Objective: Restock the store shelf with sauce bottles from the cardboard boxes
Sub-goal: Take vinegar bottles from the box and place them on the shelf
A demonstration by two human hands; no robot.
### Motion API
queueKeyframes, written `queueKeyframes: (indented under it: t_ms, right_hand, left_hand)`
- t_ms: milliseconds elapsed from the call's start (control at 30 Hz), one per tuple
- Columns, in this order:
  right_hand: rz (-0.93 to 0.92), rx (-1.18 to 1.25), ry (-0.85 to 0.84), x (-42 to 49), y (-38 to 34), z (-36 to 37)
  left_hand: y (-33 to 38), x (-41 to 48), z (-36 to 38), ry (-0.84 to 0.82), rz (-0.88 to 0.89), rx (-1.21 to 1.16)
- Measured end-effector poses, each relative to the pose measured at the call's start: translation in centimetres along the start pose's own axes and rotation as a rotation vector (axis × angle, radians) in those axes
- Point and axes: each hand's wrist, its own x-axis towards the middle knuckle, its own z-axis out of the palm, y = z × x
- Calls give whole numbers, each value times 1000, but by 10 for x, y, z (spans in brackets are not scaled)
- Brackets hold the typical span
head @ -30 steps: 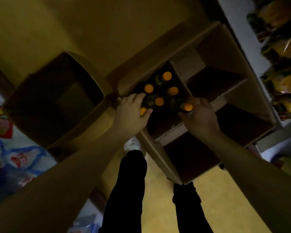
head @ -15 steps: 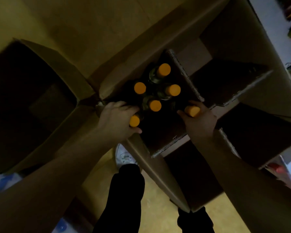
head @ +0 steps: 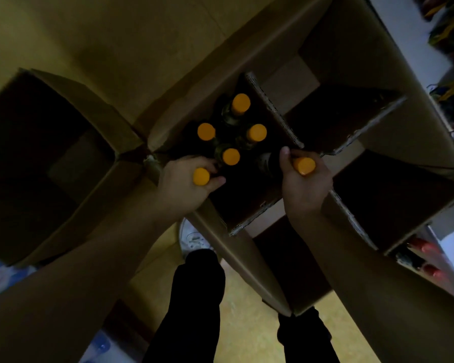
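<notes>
- Sauce bottles (head: 231, 155) are standing upright in one compartment of the open cardboard box (head: 168, 127) below me, orange caps facing up. Four are sitting untouched and two are being taken.
- I am judging this to be the lift-out step. I am wanting both bottles drawn straight up, clear of the divider and the neighbouring bottles, before they are swinging toward the shelf (head: 414, 48) on the right.
- Holding by the neck alone is risking a slip, so I am advising a lower hold once each body is clearing the box.
- Left grip (head: 186, 184) is curling round the neck of the near-left bottle (head: 201, 176), thumb pressing its side.
- Right grip (head: 303, 189) is wrapping the neck of the near-right bottle (head: 303, 166), which is leaning slightly outward.
</notes>
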Motion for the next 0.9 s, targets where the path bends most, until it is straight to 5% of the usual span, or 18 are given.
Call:
queueKeyframes:
  t_ms: [167,367,633,900]
  right_hand:
    - [47,161,56,-12,-63,-37]
    - [53,301,58,-34,-183,-108]
    - [-276,460,44,-84,-371,-253]
    - [-628,402,-169,-176,-550,-440]
  left_hand:
    - [64,-28,-30,45,-199,-303]
    - [186,-70,-97,49,-193,-374]
    - [396,-144,-205,300,-72,-531]
    - [623,-284,-312,449,334,-580]
